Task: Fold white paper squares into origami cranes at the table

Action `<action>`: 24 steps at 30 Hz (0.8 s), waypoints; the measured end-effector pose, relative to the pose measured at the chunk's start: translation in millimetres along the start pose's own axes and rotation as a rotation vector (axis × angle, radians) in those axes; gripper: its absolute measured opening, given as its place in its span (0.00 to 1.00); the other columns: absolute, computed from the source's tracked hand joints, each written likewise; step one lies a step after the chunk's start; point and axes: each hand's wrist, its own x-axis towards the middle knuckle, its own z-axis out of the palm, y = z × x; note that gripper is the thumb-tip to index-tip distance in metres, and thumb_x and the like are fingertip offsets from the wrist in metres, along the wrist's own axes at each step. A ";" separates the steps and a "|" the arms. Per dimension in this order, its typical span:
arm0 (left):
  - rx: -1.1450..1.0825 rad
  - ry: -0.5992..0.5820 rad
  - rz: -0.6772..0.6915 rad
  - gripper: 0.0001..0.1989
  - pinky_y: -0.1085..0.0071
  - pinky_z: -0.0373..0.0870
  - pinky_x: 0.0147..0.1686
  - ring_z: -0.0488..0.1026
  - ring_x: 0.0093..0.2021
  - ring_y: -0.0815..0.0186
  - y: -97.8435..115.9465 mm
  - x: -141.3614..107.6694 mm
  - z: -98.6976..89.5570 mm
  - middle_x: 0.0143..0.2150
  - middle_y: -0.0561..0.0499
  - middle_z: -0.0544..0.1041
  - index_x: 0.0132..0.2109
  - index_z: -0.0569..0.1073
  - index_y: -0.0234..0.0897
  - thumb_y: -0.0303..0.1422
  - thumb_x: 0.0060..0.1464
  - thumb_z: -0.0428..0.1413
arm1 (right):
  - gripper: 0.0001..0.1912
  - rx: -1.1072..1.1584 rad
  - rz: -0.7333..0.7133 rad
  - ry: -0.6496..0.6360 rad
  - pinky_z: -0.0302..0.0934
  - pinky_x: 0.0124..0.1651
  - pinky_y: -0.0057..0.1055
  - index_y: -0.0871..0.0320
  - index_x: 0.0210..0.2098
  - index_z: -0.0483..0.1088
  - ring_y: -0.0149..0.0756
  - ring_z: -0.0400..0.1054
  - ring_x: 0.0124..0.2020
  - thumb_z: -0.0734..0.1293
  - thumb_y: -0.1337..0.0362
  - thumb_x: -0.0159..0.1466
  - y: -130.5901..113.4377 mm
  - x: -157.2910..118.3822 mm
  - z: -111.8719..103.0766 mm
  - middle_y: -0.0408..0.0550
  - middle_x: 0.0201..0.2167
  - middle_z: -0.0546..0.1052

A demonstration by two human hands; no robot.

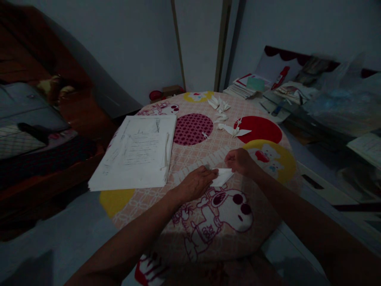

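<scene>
A small piece of folded white paper (220, 177) lies on the patterned tablecloth near the front of the round table. My left hand (198, 182) holds its left side down, fingers pressed together on it. Curled into a pinch, my right hand (239, 161) is at the paper's upper right corner; its fingertips are partly hidden. Beyond the hands rests a folded paper crane (236, 131) with its wings spread. Farther back are more folded paper figures (219, 104) in a small group.
A thick stack of white sheets (139, 155) with handwriting on top covers the table's left side. At the right, a glass-topped surface (278, 103) carries papers, a red marker (280, 77) and a clear plastic bag (342, 105). Wooden furniture (86, 103) stands at left.
</scene>
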 end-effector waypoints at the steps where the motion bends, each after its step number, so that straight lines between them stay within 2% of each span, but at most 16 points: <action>1: 0.000 -0.007 -0.006 0.14 0.60 0.69 0.48 0.73 0.46 0.60 0.4 0.0 -0.3 0.59 0.41 0.73 0.55 0.67 0.33 0.25 0.63 0.47 | 0.07 0.043 0.045 -0.023 0.57 0.21 0.23 0.62 0.27 0.74 0.29 0.67 0.16 0.63 0.72 0.55 0.5 4.9 3.3 0.43 0.17 0.74; 4: 0.003 -0.021 -0.020 0.14 0.61 0.69 0.49 0.72 0.47 0.61 1.2 -0.3 -0.8 0.59 0.42 0.73 0.55 0.68 0.33 0.25 0.63 0.48 | 0.06 0.100 0.121 -0.081 0.53 0.17 0.21 0.62 0.24 0.72 0.27 0.65 0.13 0.63 0.72 0.54 4.1 13.8 9.4 0.41 0.14 0.71; 10: -0.025 0.001 -0.008 0.15 0.59 0.69 0.50 0.72 0.48 0.60 -0.3 -0.7 -1.0 0.58 0.41 0.73 0.56 0.66 0.32 0.26 0.64 0.47 | 0.04 0.030 0.082 -0.114 0.53 0.17 0.22 0.62 0.24 0.74 0.27 0.61 0.12 0.66 0.71 0.53 6.0 15.3 7.0 0.38 0.10 0.67; 14: -0.058 -0.015 -0.024 0.18 0.58 0.68 0.52 0.71 0.51 0.59 0.2 1.2 -4.2 0.58 0.41 0.73 0.59 0.65 0.33 0.26 0.63 0.46 | 0.04 -0.055 0.003 -0.105 0.54 0.22 0.23 0.63 0.23 0.75 0.27 0.63 0.15 0.70 0.69 0.53 4.5 15.9 6.7 0.40 0.12 0.68; 20: -0.075 -0.048 -0.060 0.18 0.57 0.68 0.54 0.70 0.53 0.59 -3.3 2.3 -4.6 0.57 0.43 0.73 0.59 0.67 0.35 0.29 0.63 0.47 | 0.02 -0.174 -0.040 -0.074 0.54 0.27 0.25 0.62 0.24 0.77 0.28 0.66 0.22 0.73 0.69 0.51 3.6 17.8 10.0 0.43 0.18 0.74; 24: -0.093 -0.037 -0.082 0.23 0.56 0.67 0.57 0.67 0.58 0.56 -7.6 3.4 -2.0 0.59 0.39 0.69 0.63 0.62 0.34 0.30 0.62 0.49 | 0.01 -0.215 -0.032 -0.067 0.54 0.27 0.25 0.62 0.25 0.77 0.29 0.66 0.23 0.73 0.70 0.51 2.5 18.8 10.4 0.43 0.20 0.74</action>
